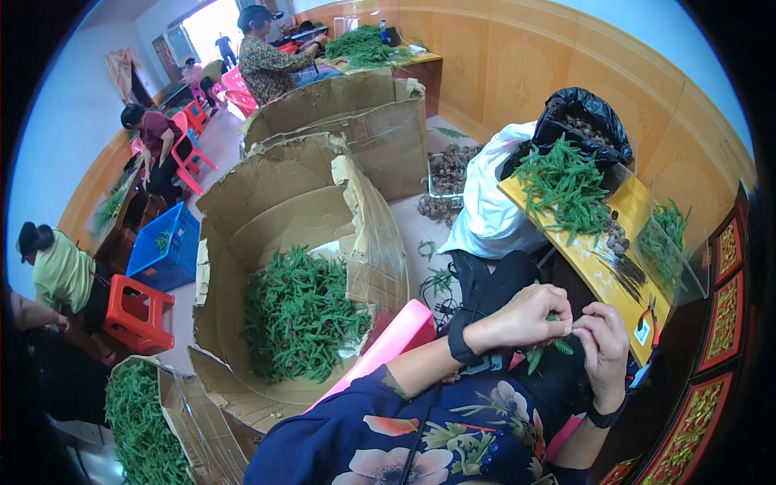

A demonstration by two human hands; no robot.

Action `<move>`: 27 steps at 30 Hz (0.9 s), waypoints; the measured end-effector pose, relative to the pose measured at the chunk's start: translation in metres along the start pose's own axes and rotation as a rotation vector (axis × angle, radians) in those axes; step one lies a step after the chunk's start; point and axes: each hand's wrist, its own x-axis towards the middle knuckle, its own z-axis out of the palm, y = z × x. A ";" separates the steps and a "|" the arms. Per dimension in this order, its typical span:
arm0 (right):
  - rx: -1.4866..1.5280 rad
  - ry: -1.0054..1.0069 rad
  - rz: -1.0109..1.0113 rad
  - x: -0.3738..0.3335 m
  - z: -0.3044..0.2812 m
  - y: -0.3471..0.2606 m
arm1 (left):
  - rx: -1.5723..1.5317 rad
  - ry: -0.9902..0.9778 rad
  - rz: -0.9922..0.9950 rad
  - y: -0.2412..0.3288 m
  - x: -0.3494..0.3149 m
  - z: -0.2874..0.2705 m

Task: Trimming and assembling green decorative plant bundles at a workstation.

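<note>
Both my hands are together over my lap. My left hand [525, 317] is closed on a small green artificial pine sprig [535, 357], whose leafy ends hang below the fingers. Close against it, my right hand [602, 339] makes a pinch; what lies between its fingertips is too small to make out. Beyond them stands a narrow yellow table [578, 252] with a heap of green sprigs [563, 187], a cluster of brown pine cones [616, 236] and a bunch of thin dark stems [629, 276]. Pliers with red and black handles [653, 323] lie at its near end.
Left of me, a large cardboard box [279, 214] holds finished-looking green sprigs; another box of greenery [145, 420] sits lower left. A black bag of cones [594, 121] and a white sack [493, 198] stand behind the table. Blue crate [166, 242], red stool [139, 314] and several people are farther off.
</note>
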 end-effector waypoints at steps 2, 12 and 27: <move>0.002 0.000 0.026 -0.001 0.002 0.000 | 0.137 0.093 0.041 0.008 -0.001 0.009; -0.014 0.088 0.044 0.005 -0.003 -0.007 | 0.077 0.182 0.118 0.010 0.000 0.004; -0.158 0.016 0.053 -0.001 0.001 -0.010 | 0.369 0.392 0.182 0.019 -0.005 0.028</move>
